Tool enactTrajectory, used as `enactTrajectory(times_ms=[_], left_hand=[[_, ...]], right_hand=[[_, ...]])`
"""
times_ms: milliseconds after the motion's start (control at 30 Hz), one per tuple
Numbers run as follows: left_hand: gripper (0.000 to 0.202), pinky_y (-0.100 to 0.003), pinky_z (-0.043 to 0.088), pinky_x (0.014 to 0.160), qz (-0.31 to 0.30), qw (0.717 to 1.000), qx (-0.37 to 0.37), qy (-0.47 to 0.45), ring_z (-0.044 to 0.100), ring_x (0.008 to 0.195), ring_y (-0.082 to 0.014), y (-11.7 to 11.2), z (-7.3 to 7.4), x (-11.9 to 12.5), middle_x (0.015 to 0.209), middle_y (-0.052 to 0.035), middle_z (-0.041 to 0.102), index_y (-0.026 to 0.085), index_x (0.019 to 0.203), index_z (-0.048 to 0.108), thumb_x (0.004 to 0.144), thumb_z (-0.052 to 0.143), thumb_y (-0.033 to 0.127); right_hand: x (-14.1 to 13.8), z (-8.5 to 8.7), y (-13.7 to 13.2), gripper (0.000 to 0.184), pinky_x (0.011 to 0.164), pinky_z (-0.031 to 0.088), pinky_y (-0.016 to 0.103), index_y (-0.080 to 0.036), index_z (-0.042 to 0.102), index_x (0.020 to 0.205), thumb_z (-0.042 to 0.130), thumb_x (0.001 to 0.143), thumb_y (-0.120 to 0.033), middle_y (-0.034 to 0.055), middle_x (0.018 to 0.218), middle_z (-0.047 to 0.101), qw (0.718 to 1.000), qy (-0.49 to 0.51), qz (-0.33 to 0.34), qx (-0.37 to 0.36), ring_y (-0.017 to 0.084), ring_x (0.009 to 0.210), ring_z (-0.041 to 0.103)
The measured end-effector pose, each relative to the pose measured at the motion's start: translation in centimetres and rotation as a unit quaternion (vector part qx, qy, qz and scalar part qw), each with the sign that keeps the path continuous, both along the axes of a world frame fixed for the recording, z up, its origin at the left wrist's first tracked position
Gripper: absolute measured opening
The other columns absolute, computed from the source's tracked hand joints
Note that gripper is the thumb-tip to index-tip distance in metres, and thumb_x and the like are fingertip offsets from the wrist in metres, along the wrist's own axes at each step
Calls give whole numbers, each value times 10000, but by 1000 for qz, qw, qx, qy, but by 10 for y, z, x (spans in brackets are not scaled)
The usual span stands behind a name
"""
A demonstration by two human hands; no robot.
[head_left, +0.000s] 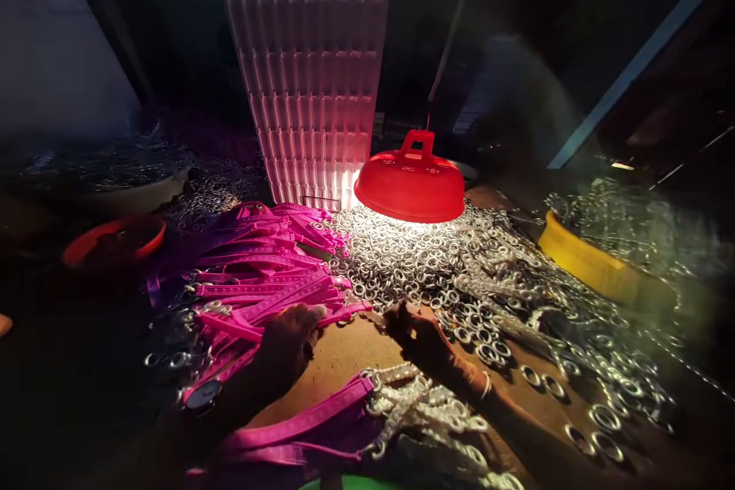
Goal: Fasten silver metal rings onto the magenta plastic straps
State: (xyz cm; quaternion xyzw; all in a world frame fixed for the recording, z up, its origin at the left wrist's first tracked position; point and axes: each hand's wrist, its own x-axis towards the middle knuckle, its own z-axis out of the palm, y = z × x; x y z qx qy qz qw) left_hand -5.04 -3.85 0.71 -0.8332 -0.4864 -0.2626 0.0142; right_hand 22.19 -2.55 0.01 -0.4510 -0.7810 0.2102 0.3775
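"What do you have on the head feed?"

"I see a brown bench [338, 360], lit from a red lamp [409, 180] that hangs over its far side. Both hands are at the middle, between the near edge and the lamp."

"Start with the left hand."

"The left hand [295, 333] has its thumb and fingers closed on a pink strap [347, 311]. The strap's free end points to the right, across the middle of the bench, toward the other hand. I also see a watch [204, 396] on that wrist."

"And the right hand?"

"The right hand [416, 325] is just beyond the strap's tip, fingers curled. They're in shadow, so I can't tell whether they are clamped on anything. A pale band [486, 384] circles the wrist."

"What's around them?"

"Toward the left edge I've got a heap of pink straps [258, 268]. Past the hands, a pile of metal rings [402, 253] spreads under the lamp, and a few loose rings [605, 417] lie toward the near right corner. By the near edge, pink straps with pale chains [425, 406] at their ends lie together. A yellow basin [597, 264] stands toward the right edge; its contents are blurred for me. Behind the heap, a ribbed panel [315, 92] stands upright."
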Motion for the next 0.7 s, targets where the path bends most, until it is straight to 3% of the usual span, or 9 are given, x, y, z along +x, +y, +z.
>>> enactTrajectory(times_ms=[67,133,200,333,433,500,567,633,700], left_hand=[[323,-279,469,600,-2,998,-3,-58,590,677,-174,-13,-6,9,766,-56,639,191,1071,614,790,462,141],[341,-275,475,568,11,991,-38,-130,583,622,-167,-21,-10,16,704,-36,627,199,1062,621,757,484,131],[305,-255,482,540,26,982,-75,-173,579,588,-150,-23,-9,18,696,-22,630,201,1032,629,748,524,162],[300,-246,496,541,70,954,-154,-246,592,611,-146,-20,7,14,743,-18,647,224,1070,621,800,534,321],[343,-246,464,555,88,919,-244,-296,545,617,-144,-16,18,17,724,-8,601,221,1055,622,772,553,402],[264,-226,389,516,51,911,-301,-276,456,562,-121,-13,21,22,643,14,524,191,925,634,734,572,361],[123,-215,275,471,11,901,-360,-242,330,514,-92,-8,21,24,559,37,391,161,681,571,700,559,282],[208,-226,190,464,-9,893,-392,-219,243,505,-79,-4,21,22,531,45,277,157,537,437,706,515,249],[232,-228,185,468,-11,890,-397,-224,251,508,-78,-1,18,14,537,43,280,159,534,418,722,500,266]], right_hand=[[-31,3,-12,121,504,359,197,-163,562,766,484,843,-214,-11,628,535,995,6,97,-38,80,533,446],[-53,7,-18,87,517,360,197,-159,569,786,515,829,-211,-8,652,540,987,30,144,-68,82,560,449],[-62,10,-15,64,517,356,200,-166,566,789,540,815,-218,-11,649,527,986,52,136,-79,86,566,439],[-57,21,5,51,496,357,205,-196,546,805,544,808,-246,-11,643,497,993,71,36,-88,102,568,432],[-59,29,14,162,432,340,192,-203,508,773,542,816,-355,-25,614,450,970,141,44,-192,91,515,397],[-66,29,13,227,425,343,187,-199,491,758,564,799,-410,-35,616,433,942,198,99,-253,76,495,380],[-75,25,13,247,448,354,186,-193,487,763,591,782,-417,-38,633,435,917,227,163,-283,68,506,385],[-79,20,20,242,468,369,190,-186,485,751,574,794,-407,-32,643,456,920,192,206,-273,70,522,410],[-74,14,42,244,496,391,205,-181,467,699,535,810,-388,-20,644,474,946,130,196,-224,81,543,435]])
